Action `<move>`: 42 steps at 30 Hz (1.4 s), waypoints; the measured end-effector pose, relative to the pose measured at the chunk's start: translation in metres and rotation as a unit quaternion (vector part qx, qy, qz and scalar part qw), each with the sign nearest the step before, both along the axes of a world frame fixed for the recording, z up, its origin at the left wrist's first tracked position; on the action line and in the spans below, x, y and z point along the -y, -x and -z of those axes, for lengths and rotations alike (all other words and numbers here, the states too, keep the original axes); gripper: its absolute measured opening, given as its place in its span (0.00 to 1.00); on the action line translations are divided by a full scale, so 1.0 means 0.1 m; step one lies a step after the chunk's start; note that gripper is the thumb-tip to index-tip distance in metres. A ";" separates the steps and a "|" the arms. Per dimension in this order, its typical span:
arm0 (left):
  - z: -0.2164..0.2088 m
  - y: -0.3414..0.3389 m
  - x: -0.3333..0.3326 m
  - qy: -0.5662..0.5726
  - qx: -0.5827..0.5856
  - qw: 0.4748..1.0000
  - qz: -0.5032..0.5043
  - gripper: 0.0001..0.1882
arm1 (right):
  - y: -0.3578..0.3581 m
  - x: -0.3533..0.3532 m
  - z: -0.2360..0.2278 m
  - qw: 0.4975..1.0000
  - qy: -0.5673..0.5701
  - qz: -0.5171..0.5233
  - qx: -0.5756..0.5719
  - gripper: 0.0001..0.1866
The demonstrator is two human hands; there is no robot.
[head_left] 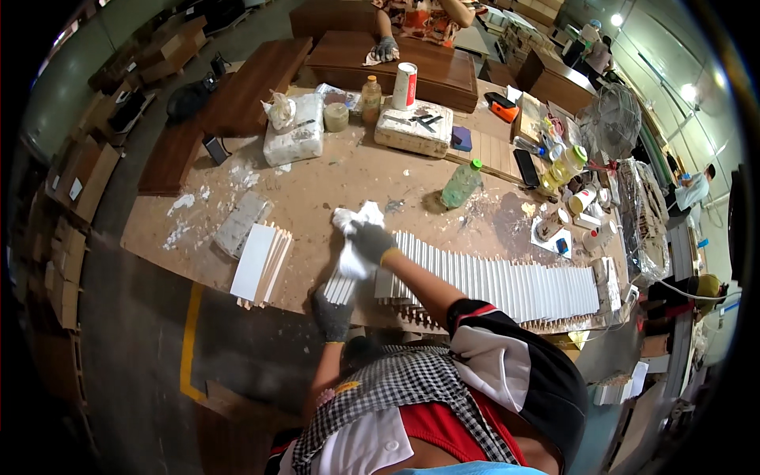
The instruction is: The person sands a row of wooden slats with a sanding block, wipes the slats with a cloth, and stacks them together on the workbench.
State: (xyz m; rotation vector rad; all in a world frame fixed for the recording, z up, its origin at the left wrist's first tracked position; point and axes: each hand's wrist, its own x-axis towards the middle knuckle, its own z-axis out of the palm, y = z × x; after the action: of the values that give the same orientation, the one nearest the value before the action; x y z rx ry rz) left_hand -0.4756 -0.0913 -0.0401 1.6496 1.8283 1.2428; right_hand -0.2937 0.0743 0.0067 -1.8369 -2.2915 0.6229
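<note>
In a dark grey glove, my left hand point(331, 315) grips a small bundle of narrow white strips point(340, 290) near the table's front edge. My right hand point(372, 242), gloved as well, is closed on a crumpled white cloth point(351, 263) and presses it onto the far end of those strips. Just to the right, a long curved row of white slats point(491, 283) with bare wood at their ends runs along the front edge. To the left lies a smaller stack of white-faced slats point(258, 263), leaning against a whitish block point(243, 225).
The worktable point(309, 194) carries a green-capped bottle point(461, 184), wrapped blocks point(294, 134), a red and white can point(404, 87), a phone point(526, 168) and cups point(552, 225). Across it stands a co-worker with a gloved hand point(385, 51) on brown panels point(427, 75). A fan point(616, 119) stands far right.
</note>
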 end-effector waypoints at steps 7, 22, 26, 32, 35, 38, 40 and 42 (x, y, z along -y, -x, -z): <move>0.41 0.05 0.10 0.109 0.176 0.978 -0.007 0.42 | 0.29 0.55 -0.96 0.989 -0.121 -0.026 -0.084 0.18; 0.13 0.05 0.04 -0.015 0.000 1.000 -0.021 0.38 | -0.18 -0.33 -0.14 0.995 -0.055 0.053 -0.071 0.19; 0.31 0.06 0.06 0.004 -0.002 1.000 -0.008 0.38 | -0.02 0.14 -0.56 0.992 -0.065 0.042 -0.096 0.26; 1.24 0.24 0.02 0.022 0.563 0.823 0.069 0.26 | 0.64 1.53 -0.51 0.973 -0.112 -0.201 -0.014 0.36; 1.32 0.34 0.06 0.058 0.497 0.861 0.088 0.29 | 0.42 1.51 -0.40 0.941 -0.022 -0.274 -0.197 0.25; 1.11 0.34 0.05 0.095 0.394 0.912 0.061 0.27 | 0.22 1.65 -0.89 0.856 0.229 -0.021 -0.464 0.21; 0.85 0.34 0.05 0.113 0.378 0.919 0.013 0.26 | 0.05 1.61 -1.02 0.774 0.230 0.081 -0.585 0.22; 0.41 0.29 0.03 0.156 0.413 0.896 -0.051 0.26 | -0.40 1.41 -0.51 0.689 0.109 0.101 -0.709 0.24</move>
State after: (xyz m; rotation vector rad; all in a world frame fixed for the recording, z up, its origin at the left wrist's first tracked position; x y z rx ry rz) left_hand -0.5046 -0.0948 -0.0811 0.6761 1.4526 1.3181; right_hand -0.2533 -0.0665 0.0572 -0.8510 -0.9294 1.5461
